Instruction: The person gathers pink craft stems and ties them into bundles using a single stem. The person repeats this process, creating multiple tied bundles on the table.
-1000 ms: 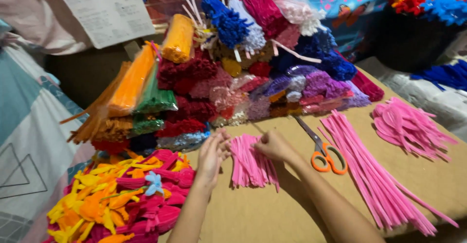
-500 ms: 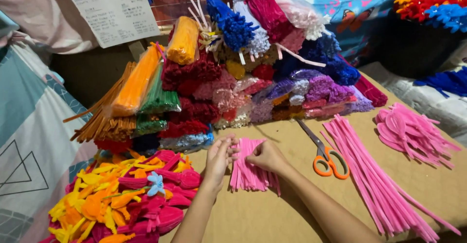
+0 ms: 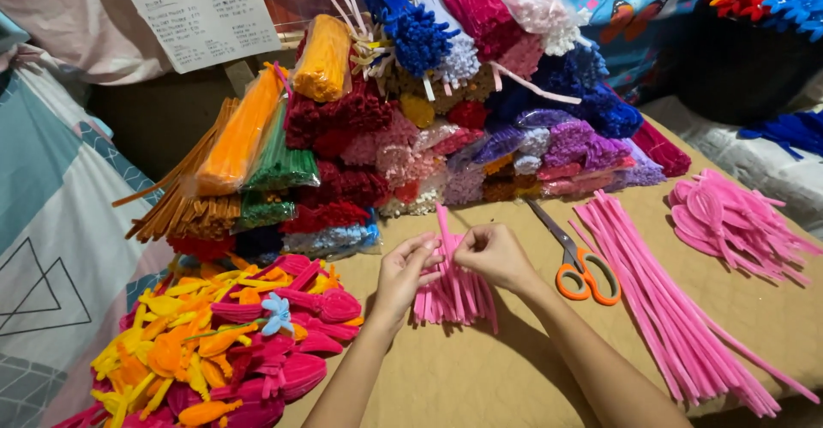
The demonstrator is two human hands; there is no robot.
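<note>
**Both hands on a pink pipe-cleaner bundle at a crowded craft worktop**

From the head camera I look down on a tan worktop (image 3: pixel 480 376) that runs to the lower edge of the picture. My left hand (image 3: pixel 403 275) and right hand (image 3: pixel 495 255) meet above a short bundle of pink pipe cleaners (image 3: pixel 454 295), which fans out on the worktop just under them. The fingers of both hands are closed, pinching a single pink stem (image 3: pixel 443 226) that sticks up between them from the top of the bundle.

Just to the right lie orange-handled scissors (image 3: pixel 576 265), blades pointing away from me, and beside those a long sheaf of pink pipe cleaners (image 3: pixel 669 308) laid slantwise. Farther right is a heap of folded pink shapes (image 3: pixel 729 222).

At the lower left sits a pile of finished yellow, orange and magenta flowers (image 3: pixel 223 342). Behind it all rises a stack of bagged pipe cleaners in many colours (image 3: pixel 411 119), against a wall with a handwritten sheet of paper (image 3: pixel 197 8). A patterned teal and white cloth (image 3: pixel 51 222) fills the left side
</note>
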